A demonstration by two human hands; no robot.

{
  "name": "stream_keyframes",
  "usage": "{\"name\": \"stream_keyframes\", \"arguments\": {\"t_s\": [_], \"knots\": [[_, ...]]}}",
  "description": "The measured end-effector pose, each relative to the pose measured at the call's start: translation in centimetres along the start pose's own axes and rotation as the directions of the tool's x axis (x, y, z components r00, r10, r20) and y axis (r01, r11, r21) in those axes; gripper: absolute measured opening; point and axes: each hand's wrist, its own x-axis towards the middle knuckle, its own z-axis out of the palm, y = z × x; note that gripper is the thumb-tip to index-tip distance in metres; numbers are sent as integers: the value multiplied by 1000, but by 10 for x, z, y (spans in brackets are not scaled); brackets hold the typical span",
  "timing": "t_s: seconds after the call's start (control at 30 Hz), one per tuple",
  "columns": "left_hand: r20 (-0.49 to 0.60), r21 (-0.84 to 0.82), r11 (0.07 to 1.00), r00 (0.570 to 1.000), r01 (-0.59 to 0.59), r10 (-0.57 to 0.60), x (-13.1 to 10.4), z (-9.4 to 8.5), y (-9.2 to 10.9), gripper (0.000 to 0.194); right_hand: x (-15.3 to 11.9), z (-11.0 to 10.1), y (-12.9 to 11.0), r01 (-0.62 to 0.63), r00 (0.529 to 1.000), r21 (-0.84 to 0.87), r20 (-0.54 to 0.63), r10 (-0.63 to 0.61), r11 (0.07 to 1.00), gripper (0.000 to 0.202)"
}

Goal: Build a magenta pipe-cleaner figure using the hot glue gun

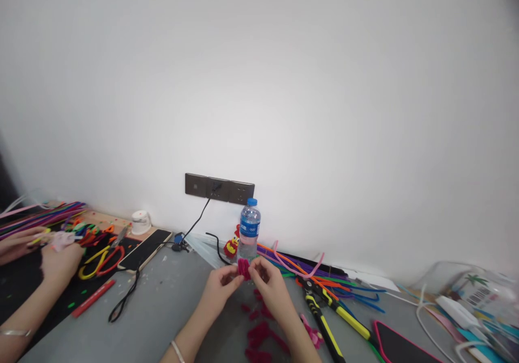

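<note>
Between my two hands is a small magenta bundle of fuzzy pipe cleaner (244, 269), raised over the grey table. The fingertips of my left hand (223, 288) pinch its left side. On the other side, my right hand (267, 283) grips it between thumb and fingers. Several magenta pipe cleaner pieces (259, 335) lie on the table below, partly hidden by my right forearm. Just behind my hands stand a water bottle (250, 228) with a blue cap and a small red and yellow fuzzy figure (232, 244).
Yellow-and-black pliers (324, 320), loose pipe cleaners (344, 284) and a pink-edged phone (399, 344) lie to the right. Scissors (103, 260), another phone (146, 250) and a red marker (94, 298) are on the left. A co-worker's hands (60, 263) hold something pale pink at far left.
</note>
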Motion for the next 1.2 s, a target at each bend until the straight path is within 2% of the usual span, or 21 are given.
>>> {"name": "stream_keyframes", "arguments": {"t_s": [0.37,0.7,0.97,1.2], "knots": [[-4,34,999,1000,0,0,0,0,-2,34,1,-8,2,-1,1000,31,-6,1,1000,22],[-29,101,995,999,-22,25,-1,-1,-8,36,2,-4,5,-42,999,-1,-2,42,999,25],[-39,136,990,998,-40,46,-3,1,-2,31,1,-1,2,-41,999,50,-17,42,998,31],[-69,140,990,998,15,-5,-3,3,1,38,2,-4,-1,-66,997,49,-22,67,997,39]]}}
